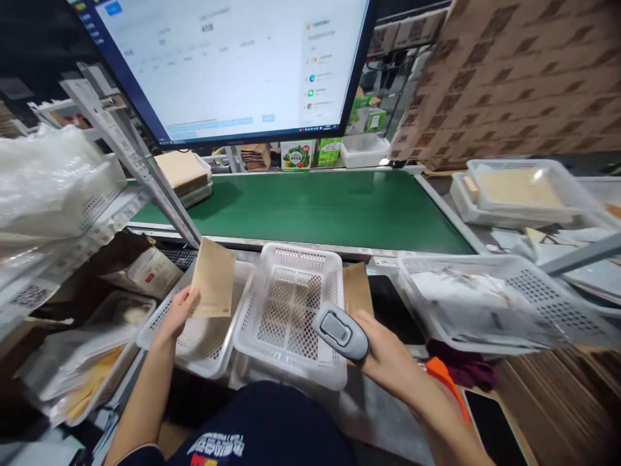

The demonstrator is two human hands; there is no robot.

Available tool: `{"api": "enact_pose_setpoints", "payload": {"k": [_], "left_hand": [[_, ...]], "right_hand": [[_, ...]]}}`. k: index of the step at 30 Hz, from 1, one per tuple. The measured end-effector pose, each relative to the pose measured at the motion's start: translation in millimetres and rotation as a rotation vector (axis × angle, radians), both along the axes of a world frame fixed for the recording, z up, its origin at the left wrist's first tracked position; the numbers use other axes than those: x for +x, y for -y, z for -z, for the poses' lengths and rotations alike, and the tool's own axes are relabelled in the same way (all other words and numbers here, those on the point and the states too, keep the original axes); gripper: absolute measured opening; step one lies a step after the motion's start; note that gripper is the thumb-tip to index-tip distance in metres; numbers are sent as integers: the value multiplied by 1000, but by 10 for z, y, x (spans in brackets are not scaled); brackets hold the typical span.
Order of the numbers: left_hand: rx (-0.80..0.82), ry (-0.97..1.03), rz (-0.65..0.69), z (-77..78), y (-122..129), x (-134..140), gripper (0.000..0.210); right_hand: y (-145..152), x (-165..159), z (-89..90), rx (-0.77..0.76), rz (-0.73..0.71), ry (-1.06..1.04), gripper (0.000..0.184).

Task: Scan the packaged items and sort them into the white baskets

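Note:
My left hand (177, 314) pinches the lower left edge of a flat brown kraft paper envelope (213, 278), held upright above a white plastic basket (213, 359). My right hand (388, 343) is wrapped round a grey handheld barcode scanner (342, 331); its fingers are mostly hidden behind it. The scanner hangs over the right side of a second white basket (291, 369), which has a perforated bottom. Behind my right hand stands another piece of brown paper or card (358, 291), and I cannot tell whether it touches the hand.
A green conveyor belt (310, 210) runs across behind the baskets, under a large monitor (233, 71). To the right is a white basket (509, 265) of plastic-wrapped packets. A phone (495, 427) lies at lower right. A metal post (140, 155) and shelf stand left.

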State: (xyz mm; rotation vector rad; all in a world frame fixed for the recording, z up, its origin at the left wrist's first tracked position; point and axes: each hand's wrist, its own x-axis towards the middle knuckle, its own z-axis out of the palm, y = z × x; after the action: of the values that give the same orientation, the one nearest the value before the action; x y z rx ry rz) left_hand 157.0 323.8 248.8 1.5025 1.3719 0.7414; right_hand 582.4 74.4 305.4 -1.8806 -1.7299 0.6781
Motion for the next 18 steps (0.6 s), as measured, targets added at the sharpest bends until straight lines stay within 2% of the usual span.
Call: {"api": "enact_pose_setpoints", "payload": {"k": [2, 4, 6, 9, 12, 14, 16, 18], "left_hand": [[-10, 169, -44, -242, 56, 10, 72], [-48, 359, -80, -396, 135, 153, 73], [-72, 505, -101, -462, 230, 387, 72], [-105, 601, -71, -448, 381, 778, 67], [-154, 609, -9, -338, 520, 1077, 63], [-160, 582, 35, -190, 603, 1188, 62], [-165, 523, 110, 48, 666, 1239, 67], [-140, 394, 198, 363, 693, 1256, 82]], "right_hand": [[-49, -60, -122, -28, -28, 35, 13], [-96, -154, -249, -62, -56, 77, 16], [-139, -260, -361, -100, -88, 120, 22], [-173, -365, -445, -174, -141, 187, 28], [-100, -349, -379, -218, -132, 236, 29], [24, -284, -255, -215, -102, 237, 34], [161, -177, -87, -188, -68, 203, 34], [249, -23, 78, -128, -29, 130, 23]]}}
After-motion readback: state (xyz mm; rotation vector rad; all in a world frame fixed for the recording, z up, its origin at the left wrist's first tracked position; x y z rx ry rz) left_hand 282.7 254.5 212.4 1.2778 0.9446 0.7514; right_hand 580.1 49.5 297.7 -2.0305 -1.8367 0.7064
